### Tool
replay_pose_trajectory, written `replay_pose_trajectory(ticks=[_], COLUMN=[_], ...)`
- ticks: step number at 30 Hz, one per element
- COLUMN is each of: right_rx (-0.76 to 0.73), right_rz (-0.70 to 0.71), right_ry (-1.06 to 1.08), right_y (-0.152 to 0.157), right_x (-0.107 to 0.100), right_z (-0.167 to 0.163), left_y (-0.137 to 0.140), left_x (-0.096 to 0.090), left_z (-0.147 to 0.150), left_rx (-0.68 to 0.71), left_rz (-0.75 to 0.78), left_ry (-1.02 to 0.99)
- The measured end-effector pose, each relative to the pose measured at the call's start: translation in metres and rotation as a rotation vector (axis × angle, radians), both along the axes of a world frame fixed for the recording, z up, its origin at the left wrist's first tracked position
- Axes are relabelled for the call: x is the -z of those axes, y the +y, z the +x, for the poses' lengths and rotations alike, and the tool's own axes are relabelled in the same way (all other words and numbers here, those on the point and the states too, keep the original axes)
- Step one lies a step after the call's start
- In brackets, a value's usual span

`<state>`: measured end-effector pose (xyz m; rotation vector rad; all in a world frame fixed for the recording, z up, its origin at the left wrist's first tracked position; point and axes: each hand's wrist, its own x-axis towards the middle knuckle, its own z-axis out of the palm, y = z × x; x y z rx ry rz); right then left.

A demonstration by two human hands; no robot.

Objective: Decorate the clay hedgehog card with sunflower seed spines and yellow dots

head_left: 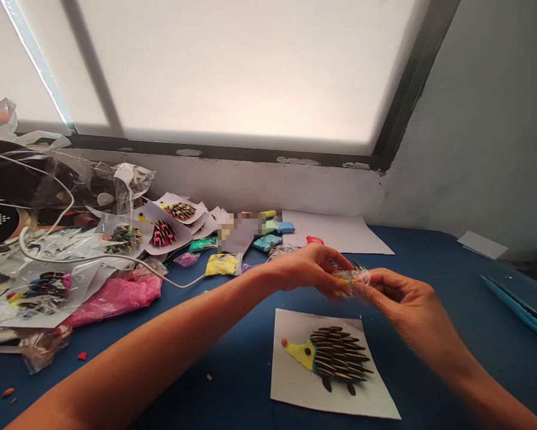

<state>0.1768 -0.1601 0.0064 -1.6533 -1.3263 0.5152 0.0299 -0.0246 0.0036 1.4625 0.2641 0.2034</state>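
Note:
Both my hands meet above the table around a small clear plastic packet [349, 283] with yellow clay showing in it. My left hand [310, 267] pinches its left side, fingers closed. On the right side, my right hand [409, 298] grips the crumpled plastic between thumb and fingers. Just below them lies a white card [290, 382] bearing a hedgehog picture [337, 355]: yellow clay face, orange nose, dark eye, and a body of striped seeds laid as spines. Two dark seeds form its feet. Whether the packet is sealed, I cannot tell.
Clay packets, including a yellow one [222, 264], lie at the back. Finished seed cards [160, 233], a pink bag [120, 298] and a white cable [93, 258] crowd the left. White paper [335, 230] lies behind my hands; a blue case [519, 304] is at right.

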Motion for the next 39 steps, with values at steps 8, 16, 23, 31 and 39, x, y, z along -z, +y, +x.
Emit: replay_pose_trajectory(ticks=[8, 16, 23, 31, 39], right_rx=[0.057, -0.067, 0.035, -0.023, 0.086], right_rz=[0.023, 0.022, 0.075, 0.06, 0.118], right_ry=[-0.027, 0.041, 0.041, -0.01, -0.022], right_y=[0.0, 0.0, 0.001, -0.001, 0.002], right_x=[0.002, -0.002, 0.004, -0.002, 0.003], right_z=[0.001, -0.007, 0.002, -0.003, 0.001], left_y=[0.004, -0.003, -0.001, -0.001, -0.001], left_x=[-0.004, -0.009, -0.002, 0.002, -0.001], left_z=[0.0, -0.002, 0.0, 0.004, 0.005], left_rx=[-0.087, -0.076, -0.117, -0.16, -0.135], left_rz=[0.053, 0.114, 0.026, -0.034, -0.008], left_ry=[0.021, 0.068, -0.011, -0.028, -0.008])
